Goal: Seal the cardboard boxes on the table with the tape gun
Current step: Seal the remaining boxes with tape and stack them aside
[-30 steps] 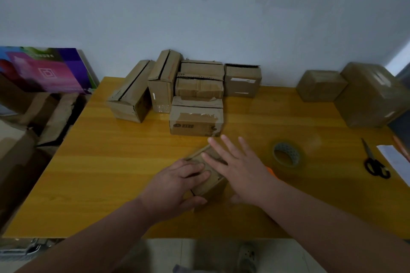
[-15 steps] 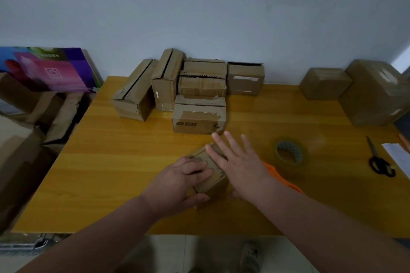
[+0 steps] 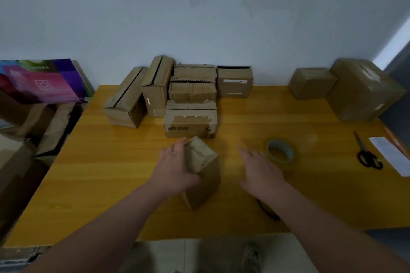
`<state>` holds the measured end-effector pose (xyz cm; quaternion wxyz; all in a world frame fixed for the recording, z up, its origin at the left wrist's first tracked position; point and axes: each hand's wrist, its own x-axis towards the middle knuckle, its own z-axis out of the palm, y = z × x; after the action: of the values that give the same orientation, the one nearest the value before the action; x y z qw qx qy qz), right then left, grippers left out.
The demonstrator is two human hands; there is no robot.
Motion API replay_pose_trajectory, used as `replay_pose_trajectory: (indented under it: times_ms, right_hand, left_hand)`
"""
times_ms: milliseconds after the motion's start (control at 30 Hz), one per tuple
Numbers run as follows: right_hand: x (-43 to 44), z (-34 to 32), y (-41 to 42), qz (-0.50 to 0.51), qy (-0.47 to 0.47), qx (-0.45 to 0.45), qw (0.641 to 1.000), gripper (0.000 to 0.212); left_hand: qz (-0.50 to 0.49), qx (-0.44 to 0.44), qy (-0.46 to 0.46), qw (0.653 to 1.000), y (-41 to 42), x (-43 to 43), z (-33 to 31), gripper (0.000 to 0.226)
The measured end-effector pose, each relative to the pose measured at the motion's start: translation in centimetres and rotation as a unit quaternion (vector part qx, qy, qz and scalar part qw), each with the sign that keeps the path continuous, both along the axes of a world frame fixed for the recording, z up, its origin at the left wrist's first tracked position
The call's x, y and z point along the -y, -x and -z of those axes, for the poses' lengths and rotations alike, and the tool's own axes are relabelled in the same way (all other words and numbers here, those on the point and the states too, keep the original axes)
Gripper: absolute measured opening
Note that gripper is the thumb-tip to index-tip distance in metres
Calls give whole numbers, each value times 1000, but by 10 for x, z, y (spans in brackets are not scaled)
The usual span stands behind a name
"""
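A: What are you seeing on the bench?
B: I'm seeing a yellow wooden table (image 3: pixel 111 173) against a pale wall (image 3: pixel 199 17). A pile of boxes (image 3: pixel 190 122) is crowding the back, two more boxes (image 3: pixel 363 91) are sitting back right, and scissors (image 3: pixel 368 155) are lying at the right edge.
A: Hands?
B: The left hand (image 3: pixel 175 168) is gripping the small box (image 3: pixel 204 162), front middle. The right hand (image 3: pixel 259 168) is hovering flat and empty beside the tape roll (image 3: pixel 280 150). The right forearm is hiding a dark part (image 3: pixel 268 208); I can't tell if it's the tape gun.

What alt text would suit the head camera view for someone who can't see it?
A person's left hand grips a small cardboard box on a yellow wooden table, while the open right hand hovers beside a tape roll. More boxes stand along the wall, and scissors lie at the right.
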<state>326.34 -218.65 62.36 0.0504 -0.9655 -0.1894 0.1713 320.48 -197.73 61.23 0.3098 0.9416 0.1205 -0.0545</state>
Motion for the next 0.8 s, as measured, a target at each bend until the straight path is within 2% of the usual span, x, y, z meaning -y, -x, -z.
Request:
replay_pose_trajectory:
  times_ms: [100, 167, 267, 333, 433, 500, 567, 667, 800]
  right_hand:
    - [9, 6, -1, 68, 15, 5, 998, 54]
    - [15, 11, -1, 94, 27, -1, 995, 41]
    - [22, 21, 0, 123, 58, -17, 991, 42]
    - [27, 29, 2, 141, 76, -31, 987, 45]
    - [33, 37, 4, 157, 76, -33, 984, 46]
    - [35, 40, 4, 163, 77, -30, 983, 48]
    - [36, 42, 4, 168, 81, -36, 982, 52]
    - [37, 45, 6, 167, 65, -44, 983, 51]
    - [35, 43, 8, 156, 65, -26, 985, 54]
  left_hand:
    - [-74, -38, 191, 978, -10, -15, 0, 114]
    - [-72, -35, 256, 963, -10, -22, 2, 111]
    - [-57, -71, 358, 929, -6, -27, 7, 98]
    - [-33, -118, 385, 915, -3, -33, 14, 100]
    - [-58, -106, 314, 942, -5, -38, 26, 78]
    - [-133, -64, 214, 966, -7, -33, 29, 62]
    - [-165, -24, 133, 977, -9, -25, 27, 54]
    - [-121, 29, 51, 991, -11, -10, 25, 47]
    - [-54, 54, 25, 997, -6, 13, 21, 46]
